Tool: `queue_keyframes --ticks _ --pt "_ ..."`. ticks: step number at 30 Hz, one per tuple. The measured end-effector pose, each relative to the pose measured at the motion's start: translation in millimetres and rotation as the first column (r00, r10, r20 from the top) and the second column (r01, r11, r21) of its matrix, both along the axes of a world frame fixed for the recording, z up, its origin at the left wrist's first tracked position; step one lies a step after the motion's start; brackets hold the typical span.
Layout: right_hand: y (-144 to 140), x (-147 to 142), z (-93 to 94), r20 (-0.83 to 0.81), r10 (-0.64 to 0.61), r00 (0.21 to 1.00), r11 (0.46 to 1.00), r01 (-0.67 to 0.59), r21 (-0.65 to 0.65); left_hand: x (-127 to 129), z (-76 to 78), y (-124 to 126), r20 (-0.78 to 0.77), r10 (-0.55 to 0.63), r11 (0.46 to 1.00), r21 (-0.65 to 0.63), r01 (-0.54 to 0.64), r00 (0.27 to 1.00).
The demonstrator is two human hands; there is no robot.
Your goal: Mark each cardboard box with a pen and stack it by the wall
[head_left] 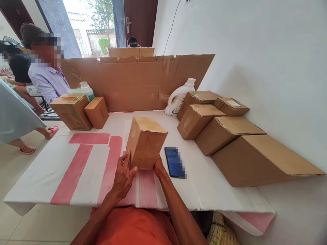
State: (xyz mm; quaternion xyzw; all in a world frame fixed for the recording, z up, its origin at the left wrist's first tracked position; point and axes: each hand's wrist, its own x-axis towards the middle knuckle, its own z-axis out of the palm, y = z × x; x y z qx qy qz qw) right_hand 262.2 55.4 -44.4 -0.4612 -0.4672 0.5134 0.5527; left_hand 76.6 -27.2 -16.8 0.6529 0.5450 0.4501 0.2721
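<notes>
As the left hand (123,175) clasps a box (147,144), the right hand (158,166) grips its corner.

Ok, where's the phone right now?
In the head view, the phone lies on the white-and-red cloth, just right of the held box and the right hand.

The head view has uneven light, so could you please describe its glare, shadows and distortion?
Head view: daylight washes out the bright opening; head view: a soft shadow lies on the wall; head view: the biggest box looks stretched toward the right edge, while the held box looks fairly sharp.
</notes>
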Motion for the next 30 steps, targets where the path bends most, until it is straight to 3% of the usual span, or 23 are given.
queue_keyframes --ticks 6,10,13,16,19,22,26,28,30 --pt "-13.9 16.6 14.0 -0.085 0.064 0.994 0.996 -0.069 -0.06 -7.1 -15.4 -17.2 0.002 -0.034 0.997 -0.066 0.034 0.999" --pt "-48.4 29.3 20.3 0.038 -0.029 0.999 0.999 0.028 0.019 -6.8 -15.5 -14.9 0.072 -0.117 0.989 -0.086 0.123 0.99" --pt "-67.7 23.3 20.9 0.138 -0.192 0.972 0.975 0.173 0.141 -8.1 -9.8 7.4 0.129 0.0 0.998 -0.066 0.009 0.992" --pt "-75.4 5.4 14.7 0.201 -0.28 0.939 0.951 0.243 0.188 -13.4 2.5 47.0 0.221 0.122 0.988 -0.12 -0.097 0.968" --pt "-76.6 -14.1 5.1 0.337 -0.317 0.886 0.947 0.281 0.152 -16.8 14.9 84.4 0.237 0.002 0.982 -0.186 0.043 0.972" --pt "-72.9 -22.2 3.5 0.404 -0.324 0.856 0.946 0.305 0.111 -15.7 20.8 101.5 0.225 -0.101 0.968 -0.204 0.149 0.969" --pt "-55.6 -8.4 24.4 0.297 -0.231 0.926 0.973 0.215 0.085 -23.0 28.3 91.5 0.226 -0.11 0.968 -0.196 0.156 0.968" --pt "-41.9 1.2 37.2 0.125 -0.096 0.987 0.994 0.088 0.068 -34.7 35.5 79.4 0.242 -0.09 0.975 -0.177 0.135 0.966" --pt "-28.2 5.8 44.9 -0.017 0.042 0.999 0.999 -0.042 0.012 -48.1 42.0 66.9 0.246 -0.072 0.982 -0.15 0.111 0.967"
